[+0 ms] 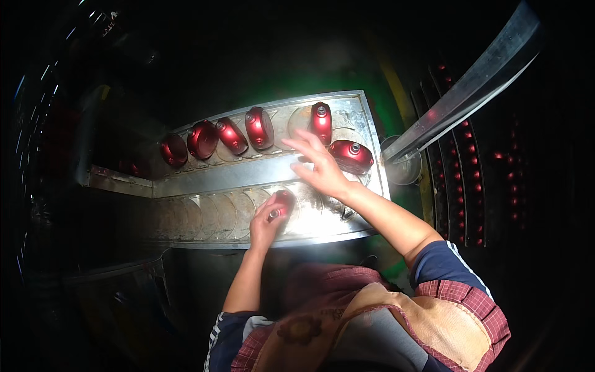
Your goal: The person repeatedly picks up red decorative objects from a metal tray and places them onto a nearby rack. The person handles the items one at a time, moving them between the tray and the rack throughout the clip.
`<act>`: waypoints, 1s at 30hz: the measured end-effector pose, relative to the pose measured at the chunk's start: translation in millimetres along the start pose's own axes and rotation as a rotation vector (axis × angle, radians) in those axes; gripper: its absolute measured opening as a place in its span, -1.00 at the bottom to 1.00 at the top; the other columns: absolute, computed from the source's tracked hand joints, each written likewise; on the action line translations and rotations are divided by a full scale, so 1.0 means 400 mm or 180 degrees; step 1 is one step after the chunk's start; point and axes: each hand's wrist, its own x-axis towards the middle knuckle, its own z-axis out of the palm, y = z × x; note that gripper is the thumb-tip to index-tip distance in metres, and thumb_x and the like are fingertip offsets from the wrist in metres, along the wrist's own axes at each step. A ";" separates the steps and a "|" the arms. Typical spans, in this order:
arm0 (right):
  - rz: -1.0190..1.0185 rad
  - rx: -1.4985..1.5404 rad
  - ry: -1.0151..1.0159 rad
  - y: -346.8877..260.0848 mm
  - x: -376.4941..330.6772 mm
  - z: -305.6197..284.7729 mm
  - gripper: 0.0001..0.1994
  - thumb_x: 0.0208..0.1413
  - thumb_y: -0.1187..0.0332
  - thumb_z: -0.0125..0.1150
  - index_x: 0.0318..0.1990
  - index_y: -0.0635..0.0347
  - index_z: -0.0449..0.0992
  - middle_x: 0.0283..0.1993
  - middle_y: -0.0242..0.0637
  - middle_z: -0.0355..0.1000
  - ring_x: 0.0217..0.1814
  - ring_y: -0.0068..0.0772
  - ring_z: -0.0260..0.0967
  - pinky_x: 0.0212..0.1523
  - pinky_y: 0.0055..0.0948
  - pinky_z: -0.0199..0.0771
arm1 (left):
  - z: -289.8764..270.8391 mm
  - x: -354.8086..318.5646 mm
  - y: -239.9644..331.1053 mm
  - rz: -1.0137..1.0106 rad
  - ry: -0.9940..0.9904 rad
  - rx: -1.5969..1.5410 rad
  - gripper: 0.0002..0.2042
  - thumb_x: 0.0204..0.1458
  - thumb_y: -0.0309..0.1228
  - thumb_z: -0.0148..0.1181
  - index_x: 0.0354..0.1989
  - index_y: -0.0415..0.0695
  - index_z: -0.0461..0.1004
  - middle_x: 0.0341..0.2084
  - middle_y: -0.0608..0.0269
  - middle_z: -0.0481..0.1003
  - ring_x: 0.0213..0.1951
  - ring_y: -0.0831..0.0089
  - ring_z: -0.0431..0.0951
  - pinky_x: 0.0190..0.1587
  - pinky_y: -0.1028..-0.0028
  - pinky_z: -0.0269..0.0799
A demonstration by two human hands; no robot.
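Head view shows both bare hands working over a long metal bench [322, 238] with two lanes, parted by a flat metal strip [223, 177] running along its middle. Left hand [264, 224] is at the near lane, its fingers closed around the left side of a glossy red vessel [284, 203], whose pale round mouth faces the person; glare and blur hide part of that grip. Right hand [319, 169] reaches farther, across the strip, with its fingers spread apart and nothing held between them; they are slightly blurred, and the hand is just beside two more red pieces. One of these, an upright-looking red vessel [321, 126], sits in the far lane beyond the hand, while a broad red vessel [351, 157] lies turned sideways near the bench's right end, close to the wrist. Farther left in the far lane, four red vessels [259, 129] form a row, tilted at differing angles. Round discs [199, 214] line the near lane to the left of the held piece. Off the right end, a clear round container [406, 168] stands under a long slanted metal panel [474, 87], and dark racks [460, 186] carry rows of small red highlights. Navy sleeves [443, 266] and a tan apron [449, 316] with plaid frills show below.
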 end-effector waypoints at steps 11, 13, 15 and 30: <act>0.1622 0.0549 0.2572 0.043 -0.955 -0.776 -0.54 0.14 0.64 0.07 0.23 0.26 0.36 0.23 -0.29 0.28 0.19 -0.42 0.35 0.07 -0.43 0.50 | 0.322 0.000 0.245 0.0720 0.1782 0.0696 -0.62 0.02 -0.41 0.38 0.04 -0.16 0.52 0.22 0.13 0.43 0.13 0.14 0.42 0.24 0.26 0.26; 0.1773 0.0433 0.3235 0.074 -1.090 -0.884 -0.57 0.11 0.65 0.09 0.18 0.25 0.40 0.17 -0.24 0.33 0.14 -0.38 0.40 -0.05 -0.45 0.53 | 0.431 -0.014 0.376 0.0903 0.1832 0.0197 -0.69 0.11 -0.47 0.28 0.04 -0.23 0.51 0.14 0.16 0.50 0.07 0.27 0.45 0.18 0.35 0.33; 0.1988 0.0307 0.3687 0.092 -1.188 -0.987 -0.56 0.12 0.63 0.10 0.19 0.23 0.39 0.15 -0.26 0.37 0.14 -0.39 0.40 -0.09 -0.48 0.51 | 0.596 -0.004 0.512 0.0756 0.1058 -0.0950 -0.76 0.19 -0.57 0.16 0.02 -0.30 0.51 -0.04 0.13 0.55 -0.05 0.43 0.52 0.10 0.47 0.40; 0.3423 -0.2835 0.4407 0.395 -1.512 -1.915 -0.43 0.15 0.28 0.28 0.33 -0.01 0.31 0.30 -0.07 0.27 0.31 -0.03 0.25 0.28 -0.12 0.32 | 2.179 0.122 1.505 0.2906 -0.2674 -0.0796 -0.51 0.00 -0.53 0.27 0.18 0.01 0.48 0.16 -0.01 0.43 0.16 0.02 0.42 0.22 0.27 0.33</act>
